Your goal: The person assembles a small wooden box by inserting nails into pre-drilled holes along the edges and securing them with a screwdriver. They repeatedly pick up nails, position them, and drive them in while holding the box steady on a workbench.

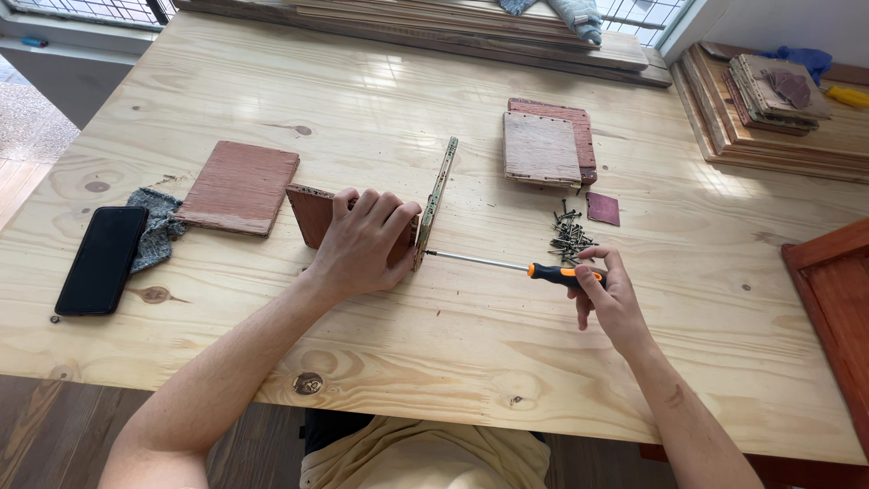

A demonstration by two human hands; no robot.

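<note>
Here, from left to right across the pale pine table (272,81):

- A black phone (102,259) lies flat near the left edge, with a grey cloth (159,226) bunched just beside it and partly under the next board.
- A flat reddish-brown board (239,186) lies by the cloth, near the left hand but apart from it.
- The left hand (362,244) presses palm-down, fingers spread and curled over the top of a red-brown wooden panel (310,212), holding it down on the table.
- A thin upright board (435,201) stands on edge against the right end of that panel; the fingertips of the left hand reach up to it.
- A screwdriver (516,265) with an orange-and-black handle lies level, its metal tip meeting the low end of the upright board.
- The right hand (608,297) pinches the handle, fingers and thumb wrapped around it.
- A heap of dark screws (570,237) lies just behind the right hand, and a small dark red square (603,208) sits beside them.
- Two stacked square boards (548,145) rest further back, well apart from both hands.
- More stacked boards (769,118) lie at the far right corner.
</note>
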